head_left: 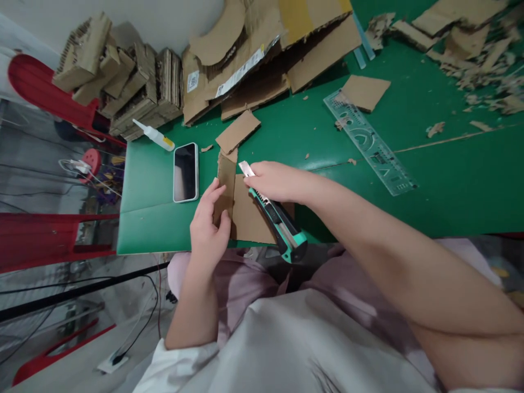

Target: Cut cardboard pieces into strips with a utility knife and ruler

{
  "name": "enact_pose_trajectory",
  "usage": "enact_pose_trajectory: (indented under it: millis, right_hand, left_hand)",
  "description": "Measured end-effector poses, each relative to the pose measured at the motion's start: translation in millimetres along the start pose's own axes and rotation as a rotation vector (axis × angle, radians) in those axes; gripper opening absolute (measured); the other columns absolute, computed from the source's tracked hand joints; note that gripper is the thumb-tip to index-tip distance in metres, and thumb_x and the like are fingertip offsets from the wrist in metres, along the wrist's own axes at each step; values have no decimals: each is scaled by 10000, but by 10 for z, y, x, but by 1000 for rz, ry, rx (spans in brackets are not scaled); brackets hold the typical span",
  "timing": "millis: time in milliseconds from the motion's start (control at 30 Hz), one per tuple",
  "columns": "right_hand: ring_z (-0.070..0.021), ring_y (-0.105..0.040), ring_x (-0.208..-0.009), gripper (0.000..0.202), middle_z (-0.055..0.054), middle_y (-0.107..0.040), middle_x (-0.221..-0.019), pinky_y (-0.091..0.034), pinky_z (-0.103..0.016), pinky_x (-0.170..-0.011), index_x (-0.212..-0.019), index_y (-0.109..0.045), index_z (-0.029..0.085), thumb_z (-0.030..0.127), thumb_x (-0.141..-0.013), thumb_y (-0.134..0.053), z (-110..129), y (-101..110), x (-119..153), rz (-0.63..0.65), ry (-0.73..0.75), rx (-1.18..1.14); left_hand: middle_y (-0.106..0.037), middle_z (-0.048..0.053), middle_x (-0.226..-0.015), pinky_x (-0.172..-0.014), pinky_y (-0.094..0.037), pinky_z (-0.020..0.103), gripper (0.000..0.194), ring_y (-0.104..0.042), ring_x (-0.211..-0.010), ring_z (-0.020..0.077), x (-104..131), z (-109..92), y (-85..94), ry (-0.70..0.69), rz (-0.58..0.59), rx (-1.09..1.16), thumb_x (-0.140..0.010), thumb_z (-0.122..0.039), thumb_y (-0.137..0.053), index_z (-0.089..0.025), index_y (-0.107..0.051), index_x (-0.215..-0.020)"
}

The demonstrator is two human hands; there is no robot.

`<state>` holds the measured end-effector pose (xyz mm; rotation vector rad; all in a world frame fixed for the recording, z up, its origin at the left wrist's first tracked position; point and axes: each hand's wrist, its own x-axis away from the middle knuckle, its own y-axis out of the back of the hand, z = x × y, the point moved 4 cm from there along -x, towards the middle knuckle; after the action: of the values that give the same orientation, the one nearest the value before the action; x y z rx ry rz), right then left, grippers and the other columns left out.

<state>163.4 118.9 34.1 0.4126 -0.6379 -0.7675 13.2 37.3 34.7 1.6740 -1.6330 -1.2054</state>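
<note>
My right hand point(272, 180) is closed on a green and black utility knife point(282, 226), whose blade is out and points up and left. The knife lies over a flat cardboard sheet point(250, 215) at the table's near edge. Along that sheet's left side runs a narrow cardboard strip point(226, 180). My left hand point(210, 221) rests at the strip's left edge, with its fingers apart and the thumb over the strip. A small cardboard rectangle point(238, 131) sits at the strip's far end.
On the green table point(143, 229) are a phone point(185, 172), a glue bottle point(154, 135) and a clear ruler point(374, 147). Stacked cardboard blocks point(135, 87) stand back left, a large folded carton point(254, 60) behind. Cardboard scraps point(483, 60) cover the far right.
</note>
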Motion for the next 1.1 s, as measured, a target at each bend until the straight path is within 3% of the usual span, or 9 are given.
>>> enact_pose_trajectory:
  millis: [133,267,467,767,1100]
  right_hand:
    - [-117,-515,-617,265,-89,-633,-800,-327,-226,-512,-787,-611,124,208,-869,-373,-68,-120,-170,58,-52,-33]
    - [-114,-493,-550,255,-73,-605,-746,-318,-237,-471,-810,-610,117,244,-868,-397,-101,-189,-248,79,-86,-55]
    - [-93,-478,-539,230,-30,-578,-670,-350,-214,-492,-815,-611,135,233,-870,-411,-69,-241,-275,96,-72,-131]
    - [-91,-471,-535,252,-51,-591,-740,-345,-219,-470,-799,-584,128,258,-885,-385,-41,-268,-301,98,-102,-204]
    - [-105,-497,-567,193,-30,-577,-667,-368,-211,-507,-788,-598,146,243,-857,-446,-40,-267,-299,93,-83,-223]
  left_hand:
    - [-479,70,-1388,-1038,-417,356,473,-452,-1280,191,-5,-8,-2,-7,3,-12,-791,-63,-475,-211,-499,-1240]
    - [-480,75,-1387,-1053,-401,356,473,-450,-1282,187,-8,3,-4,-12,-1,0,-787,-57,-475,-203,-500,-1236]
    - [-479,67,-1389,-1056,-397,358,483,-452,-1280,185,-9,24,8,-5,0,16,-781,-50,-482,-212,-501,-1234]
    - [-476,71,-1391,-1059,-389,346,484,-442,-1287,177,-7,29,1,-3,2,33,-777,-45,-482,-207,-503,-1232]
    - [-468,66,-1399,-1012,-434,381,461,-479,-1255,205,-7,41,12,29,15,50,-787,-66,-476,-223,-509,-1220]
